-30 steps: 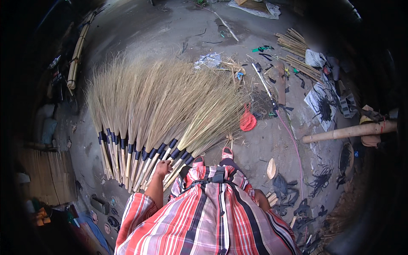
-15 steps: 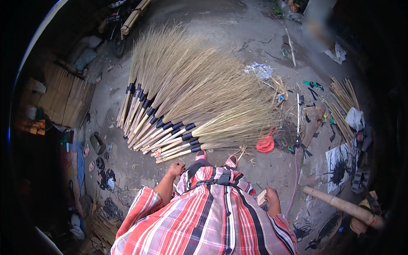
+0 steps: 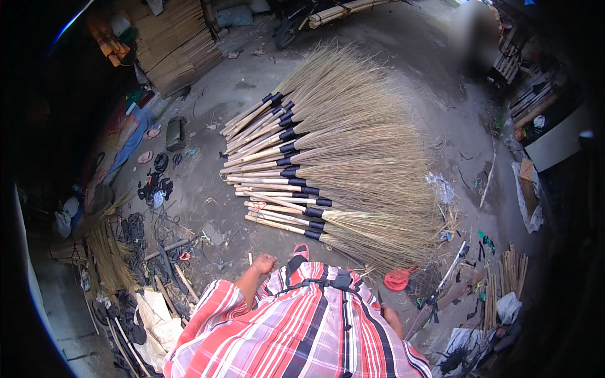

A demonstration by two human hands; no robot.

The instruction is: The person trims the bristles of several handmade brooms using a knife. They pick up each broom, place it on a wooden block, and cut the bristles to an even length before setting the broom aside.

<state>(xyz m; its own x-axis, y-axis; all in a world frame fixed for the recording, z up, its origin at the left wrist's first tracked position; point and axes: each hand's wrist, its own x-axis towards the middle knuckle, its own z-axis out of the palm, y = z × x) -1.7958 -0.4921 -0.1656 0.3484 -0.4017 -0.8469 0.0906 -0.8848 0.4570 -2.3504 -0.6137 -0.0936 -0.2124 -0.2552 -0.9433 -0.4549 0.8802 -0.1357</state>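
Many grass brooms lie fanned out on the ground in front of me, with pale stick handles (image 3: 268, 168) to the left, black bindings (image 3: 290, 150) and long straw heads (image 3: 372, 157) spreading right. My left hand (image 3: 265, 263) is closed, left of my body and near the handle ends of the closest brooms. A pale stick tip shows beside it; whether the fingers grip it is unclear. Low at my right side, my right hand (image 3: 391, 317) has curled fingers, partly hidden by my shirt. A thin dark edge shows above it, too small to name.
A red cloth-like piece (image 3: 398, 280) lies by the nearest broom head. A pale pole (image 3: 449, 272) and a stick bundle (image 3: 513, 272) are on the right. Black strips (image 3: 154, 188), loose straw (image 3: 110, 252) and a white sack (image 3: 157, 324) lie left. A blurred upright shape (image 3: 472, 39) stands far right.
The view has turned left, so the brooms now point rightward and more of the left floor shows. The pale block seen at my right hand is out of sight now. My left hand remains closed.
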